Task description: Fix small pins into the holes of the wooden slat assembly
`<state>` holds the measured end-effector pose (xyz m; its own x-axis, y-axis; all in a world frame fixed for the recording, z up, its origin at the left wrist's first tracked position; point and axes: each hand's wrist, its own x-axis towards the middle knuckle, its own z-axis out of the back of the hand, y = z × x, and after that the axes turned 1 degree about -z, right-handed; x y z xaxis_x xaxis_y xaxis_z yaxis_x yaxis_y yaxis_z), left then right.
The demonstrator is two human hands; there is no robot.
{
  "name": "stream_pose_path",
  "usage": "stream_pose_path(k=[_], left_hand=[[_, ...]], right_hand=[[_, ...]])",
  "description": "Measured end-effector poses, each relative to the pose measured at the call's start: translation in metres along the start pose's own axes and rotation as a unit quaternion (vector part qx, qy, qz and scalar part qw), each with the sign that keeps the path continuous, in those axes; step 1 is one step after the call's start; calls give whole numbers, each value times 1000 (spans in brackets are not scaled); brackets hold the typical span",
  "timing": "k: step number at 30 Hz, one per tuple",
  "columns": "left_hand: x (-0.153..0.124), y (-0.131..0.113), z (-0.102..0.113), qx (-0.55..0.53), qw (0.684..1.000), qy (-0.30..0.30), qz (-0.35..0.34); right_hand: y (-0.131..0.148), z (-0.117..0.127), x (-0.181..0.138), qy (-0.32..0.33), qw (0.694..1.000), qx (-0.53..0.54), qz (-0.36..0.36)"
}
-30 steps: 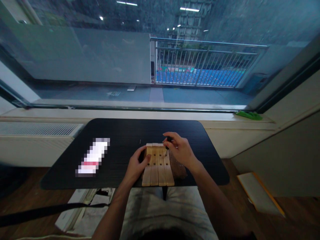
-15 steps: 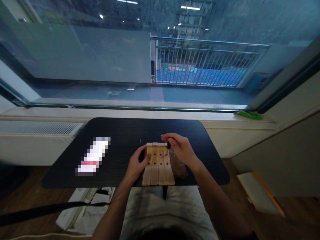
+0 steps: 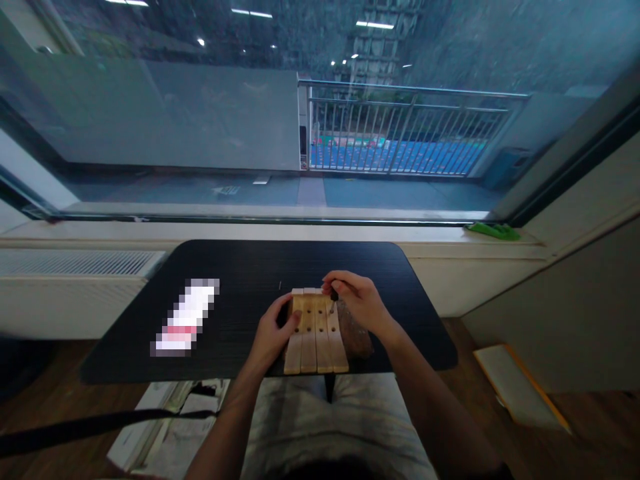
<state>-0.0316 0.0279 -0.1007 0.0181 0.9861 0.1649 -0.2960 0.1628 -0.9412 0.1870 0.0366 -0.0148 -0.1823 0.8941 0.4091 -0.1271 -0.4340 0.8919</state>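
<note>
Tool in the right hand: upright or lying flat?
Roughly upright: the dark-handled tool is in the right hand, its thin shaft pointing down at the wooden slats. Whether it touches them is too small to tell.

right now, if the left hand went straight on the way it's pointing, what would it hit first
Most likely the slatted wooden piece, right by the left hand, whose thumb rests on its left side; exact depth is hard to judge.

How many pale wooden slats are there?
4 pale wooden slats, side by side: one touched by the left hand, two in the middle, one nearest the right hand. Others may hide underneath.
</note>
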Motion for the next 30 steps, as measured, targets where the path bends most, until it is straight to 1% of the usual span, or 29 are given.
stream_pose_path(k=[3, 6, 9, 12, 18, 22, 24, 27, 30], left_hand=[[0, -1, -1, 2, 1000, -1, -5], [1, -2, -1, 5, 1000, 0, -4], [1, -4, -1, 11, 1000, 5, -3], [0, -5, -1, 12, 1000, 6, -5], [1, -1, -1, 11, 1000, 9, -9], [2, 2, -3, 14, 1000, 10, -9], [2, 3, -3, -3, 1000, 10, -3], [2, 8, -3, -56, 998, -1, 7], [1, 13, -2, -90, 996, -4, -1]], right_hand=[[0, 0, -2, 9, 1000, 0, 3], [-1, 0, -4, 18, 999, 23, 17], [-2, 1, -5, 10, 999, 42, 32], [-3, 2, -6, 2, 998, 48, 32], [-2, 2, -6, 20, 998, 34, 39], [-1, 3, -5, 21, 999, 13, 43], [0, 3, -5, 23, 999, 4, 46], [0, 4, -5, 27, 998, -8, 47], [1, 4, -6, 23, 999, -16, 46]])
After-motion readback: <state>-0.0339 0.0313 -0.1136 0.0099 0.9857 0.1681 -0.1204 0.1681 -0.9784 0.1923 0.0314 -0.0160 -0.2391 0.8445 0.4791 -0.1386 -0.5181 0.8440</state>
